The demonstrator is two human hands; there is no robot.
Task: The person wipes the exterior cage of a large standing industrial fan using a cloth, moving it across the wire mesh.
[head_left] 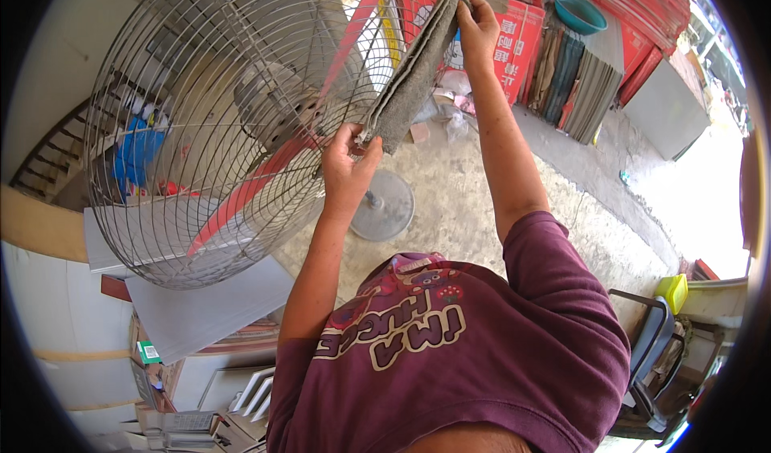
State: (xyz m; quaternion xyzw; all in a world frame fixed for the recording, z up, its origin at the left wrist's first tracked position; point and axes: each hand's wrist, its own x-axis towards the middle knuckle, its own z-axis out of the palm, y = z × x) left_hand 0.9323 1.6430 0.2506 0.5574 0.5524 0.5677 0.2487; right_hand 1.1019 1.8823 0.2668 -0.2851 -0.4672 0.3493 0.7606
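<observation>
A folded grey cloth (419, 69) is stretched at a slant between my two hands, beside the wire cage of a large fan. My left hand (350, 164) pinches its lower end, close to the cage. Farther up and to the right, my right hand (477, 31) grips the upper end between thumb and fingers. The fan (277, 120) has red blades and a grey motor behind the wire guard. Its round grey base (384, 206) stands on the floor below my left hand.
Red cartons (518, 47) and upright stacks of flat panels (582, 91) stand at the far right, with a teal basin (580, 11) on top. A chair (654, 348) is at the near right. Grey sheets (205, 304) lie at the left, and stairs (56, 152) rise beyond the fan.
</observation>
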